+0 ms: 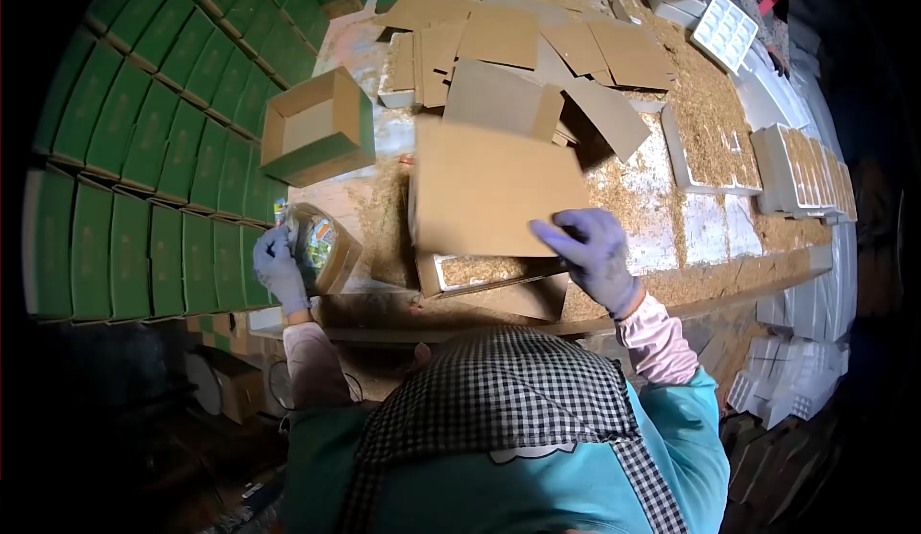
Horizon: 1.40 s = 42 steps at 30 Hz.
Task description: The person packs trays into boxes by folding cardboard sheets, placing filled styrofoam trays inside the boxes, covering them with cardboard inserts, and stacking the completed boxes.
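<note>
My right hand (597,254), in a pale purple glove, grips the right front edge of a flat cardboard sheet (499,189). The sheet lies over a box whose front shows a white tray (494,270) filled with brown shavings. At the left, my left hand (278,263), gloved too, has its fingers bent together beside a small cardboard box (338,261) that holds colourful packets (318,244). A bit of something colourful (280,210) shows just above its fingertips; whether the fingers pinch it is unclear.
Green boxes (129,246) are stacked along the left. An open green box (317,129) stands behind my left hand. Loose cardboard sheets (499,35) lie at the back. White trays of shavings (710,150) are at the right, and part of another person (767,6) shows at the back right.
</note>
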Tool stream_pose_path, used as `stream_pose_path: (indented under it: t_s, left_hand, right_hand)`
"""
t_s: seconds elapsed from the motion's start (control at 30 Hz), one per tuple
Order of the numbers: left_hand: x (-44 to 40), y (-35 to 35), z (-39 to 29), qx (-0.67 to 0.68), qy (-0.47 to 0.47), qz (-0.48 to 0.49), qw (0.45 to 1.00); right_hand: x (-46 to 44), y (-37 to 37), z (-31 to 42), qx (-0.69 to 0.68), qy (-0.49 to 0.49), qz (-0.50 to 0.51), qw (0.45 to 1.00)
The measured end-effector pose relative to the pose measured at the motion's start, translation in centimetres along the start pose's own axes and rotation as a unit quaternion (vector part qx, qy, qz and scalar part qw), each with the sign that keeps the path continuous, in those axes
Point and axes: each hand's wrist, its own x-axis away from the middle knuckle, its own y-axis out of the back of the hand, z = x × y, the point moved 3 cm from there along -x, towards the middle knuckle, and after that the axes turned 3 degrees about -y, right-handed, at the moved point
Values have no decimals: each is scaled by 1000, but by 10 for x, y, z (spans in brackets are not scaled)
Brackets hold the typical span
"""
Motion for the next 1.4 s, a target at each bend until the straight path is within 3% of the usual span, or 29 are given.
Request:
stream_pose_path:
  t_s: [0.07,0.1,0.17,0.23,0.27,0.3,0.33,0.37,0.43,0.47,0.53,0.57,0.63,0.77,0.83,0.87,0.9,0.97,1.0,1.03,1.07,1.1,1.13,1.23,1.27,1.37,1.4]
  left_hand:
    - [-3,9,-22,36,7,-15,999]
    - [-1,16,-33,44,3,-11,999]
    - [11,7,-72,58,-102,30,993]
    - [43,-23,-112,147,-210,121,959]
    - [63,-43,-125,-90,-454,102,881]
    - [79,-68,-139,44,-342,214,914]
    - [93,-82,-168,57,-392,296,869]
    - [116,-113,-155,-66,-429,355,828]
    - [129,-126,-146,-95,-418,351,832]
    - [119,-125,-146,-52,-312,416,853]
    - [96,-128,-159,-113,-260,437,854]
    - [90,-132,-181,-28,-321,380,867]
    - [105,-170,-195,-50,-329,454,827]
    - [147,-249,-184,-124,-352,485,791]
    - [146,-258,-182,-170,-408,482,756]
    - [150,-266,-170,-322,-373,578,651]
    - [143,-256,-169,-142,-390,494,764]
    - [136,-261,-142,-154,-346,439,815]
    - [125,-256,-141,-77,-356,427,827]
    - [117,-243,-154,-82,-357,427,827]
    - [104,-231,-161,118,-139,480,858]
    - [94,-219,-170,308,90,487,812]
    - [87,-212,-178,306,89,485,814]
    - [69,-193,-209,494,129,535,673]
    - [70,-168,-242,334,8,441,833]
    - [58,-173,-212,344,85,455,817]
    - [54,-159,-221,345,143,449,812]
  right_hand:
    - [-11,-21,-5,21,14,67,997]
    - [-14,-14,3,-20,-9,34,999]
    - [-25,7,0,-84,-106,-43,990]
    - [-22,21,-10,-118,-93,-191,970]
    - [-25,23,-9,-166,-128,-225,952]
    - [-28,29,-8,-209,-162,-256,930]
    - [-32,33,-3,-144,-140,-239,950]
    - [-35,35,10,-46,-89,-164,981]
    - [-30,9,20,56,30,39,997]
    - [-25,7,14,56,30,38,997]
    - [-13,5,2,-53,-52,-2,997]
    - [-14,11,-5,-102,-85,-100,986]
    - [-7,13,-27,-199,-246,-186,930]
    - [-14,26,-46,-302,-288,-260,871]
    - [-11,28,-61,-377,-390,-247,803]
    - [-10,30,-65,-365,-406,-273,792]
    - [-5,33,-71,-363,-409,-276,790]
    - [4,33,-83,-369,-450,-275,765]
    - [2,32,-82,-358,-429,-304,771]
    - [-1,30,-83,-377,-419,-324,760]
    - [-4,29,-84,-358,-421,-321,769]
    - [-7,29,-85,-338,-422,-318,779]
    - [-10,27,-83,-341,-421,-318,778]
    - [-23,18,-63,-319,-381,-239,834]
    - [-22,16,-61,-337,-386,-234,826]
    - [-12,12,-83,-313,-346,-279,840]
    - [-10,19,-84,-326,-371,-301,816]
